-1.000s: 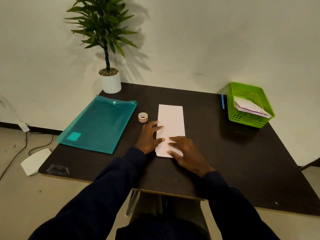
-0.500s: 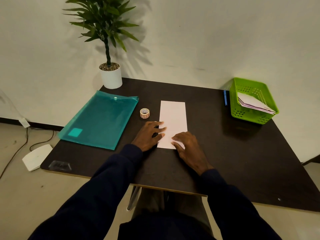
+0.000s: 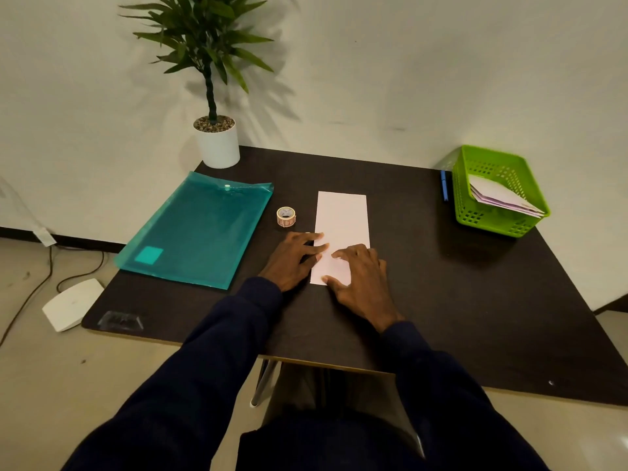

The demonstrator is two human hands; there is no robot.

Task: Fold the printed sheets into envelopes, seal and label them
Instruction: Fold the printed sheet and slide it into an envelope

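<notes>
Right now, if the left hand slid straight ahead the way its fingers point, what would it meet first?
The left hand points right and slightly away, fingertips already on the folded sheet. It would cross that paper, then bare table; the way looks free.

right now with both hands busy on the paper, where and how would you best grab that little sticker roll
Take the sticker roll by its outer curved wall, coming straight down from above with thumb and finger on opposite sides. It lies flat with its hole facing up, standing clear between the teal folder and the folded sheet. The left hand is the nearer one.
</notes>
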